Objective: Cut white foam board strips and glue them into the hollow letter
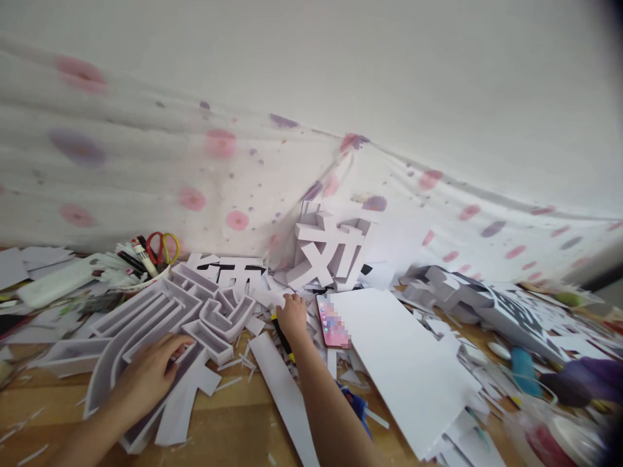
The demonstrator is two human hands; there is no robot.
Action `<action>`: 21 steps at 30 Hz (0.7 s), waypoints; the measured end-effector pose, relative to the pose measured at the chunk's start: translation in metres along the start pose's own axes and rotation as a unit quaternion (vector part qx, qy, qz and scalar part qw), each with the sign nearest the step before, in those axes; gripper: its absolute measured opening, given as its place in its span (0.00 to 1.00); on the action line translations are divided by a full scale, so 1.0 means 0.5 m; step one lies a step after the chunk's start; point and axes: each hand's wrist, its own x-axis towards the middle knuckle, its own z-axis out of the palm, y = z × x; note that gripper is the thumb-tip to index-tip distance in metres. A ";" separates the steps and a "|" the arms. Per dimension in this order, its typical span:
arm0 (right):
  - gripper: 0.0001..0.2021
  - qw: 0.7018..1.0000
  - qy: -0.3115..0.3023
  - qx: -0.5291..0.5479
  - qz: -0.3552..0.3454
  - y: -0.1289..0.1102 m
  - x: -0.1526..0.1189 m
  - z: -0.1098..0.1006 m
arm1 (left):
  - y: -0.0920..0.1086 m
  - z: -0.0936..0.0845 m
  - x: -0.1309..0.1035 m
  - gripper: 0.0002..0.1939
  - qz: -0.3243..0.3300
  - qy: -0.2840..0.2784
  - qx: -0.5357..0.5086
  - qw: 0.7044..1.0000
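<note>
A large hollow white character built of foam-board strips (165, 311) lies on the left of the table, its walls standing up. My left hand (153, 373) rests on it, thumb and fingers curled at one of the inner walls. My right hand (293, 316) is farther forward, over white scraps, with its fingers bent; what lies under the fingertips is hidden. Beside that wrist is a yellow and black utility knife (282, 337), partly covered by the hand. A long white strip (280, 389) lies between my forearms. Right of my right hand is a phone with a pink screen (335, 324).
A finished-looking white character (331, 250) leans at the back wall. A white board (409, 363) covers the right middle. Scissors (163, 248) and pens stand in a container at back left. More characters (448, 292), a blue roll (525, 371) and offcuts lie right.
</note>
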 end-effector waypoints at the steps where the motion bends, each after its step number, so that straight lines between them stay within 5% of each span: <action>1: 0.18 1.000 -0.004 -0.003 0.008 0.003 0.008 -0.001 | 0.001 -0.001 -0.001 0.18 0.000 0.003 0.000 1.000; 8: 0.32 0.999 -0.039 -0.015 0.027 -0.046 0.061 0.018 | 0.009 -0.012 -0.011 0.18 -0.005 0.000 0.005 1.000; 14: 0.24 0.997 -0.067 0.001 0.021 -0.079 0.089 0.031 | 0.001 -0.010 -0.016 0.19 -0.008 -0.014 0.006 1.000; 21: 0.25 0.994 0.024 0.089 -0.057 -0.083 0.102 -0.040 | -0.002 -0.001 -0.016 0.21 -0.019 -0.026 -0.010 0.999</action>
